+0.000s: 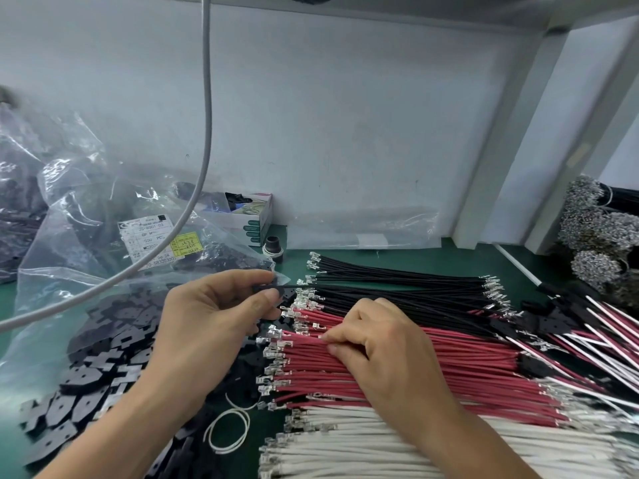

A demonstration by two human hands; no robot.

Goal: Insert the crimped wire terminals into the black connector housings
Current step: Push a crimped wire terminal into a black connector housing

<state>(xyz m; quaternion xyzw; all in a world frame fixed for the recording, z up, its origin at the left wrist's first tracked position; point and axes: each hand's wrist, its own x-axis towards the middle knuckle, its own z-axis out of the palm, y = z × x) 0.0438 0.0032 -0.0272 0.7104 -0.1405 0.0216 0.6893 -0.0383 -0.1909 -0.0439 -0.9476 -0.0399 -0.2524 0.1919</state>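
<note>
Head view, the only one supplied. The left hand [211,316] is raised just above the heap of flat black plastic connector housings [100,371]. Its thumb and fingers are curled and pinch one small black housing [268,288] that already carries a thin black wire [363,292], which trails away to the right. How far that terminal is seated cannot be told.

The right hand [377,347] rests on the row of red insulated wires with bright crimped metal terminals [397,371]. Its thumb and forefinger close together on one red wire, near the terminal end. Whether the wire is lifted clear of the row cannot be told.

Beyond the right hand lies a row of black crimped wires [397,274]. Nearer the person than that hand lies a row of white crimped wires [380,440]. To its right are finished assemblies with black housings [553,326]. A clear plastic bag of housings with a printed label [103,219] sits beyond the left hand.

Judgement: the step in hand is picking a red wire for the housing held. The next move calls for separating that single wire, turning its terminal to suit the cavity, and pressing it in until it locks.
</note>
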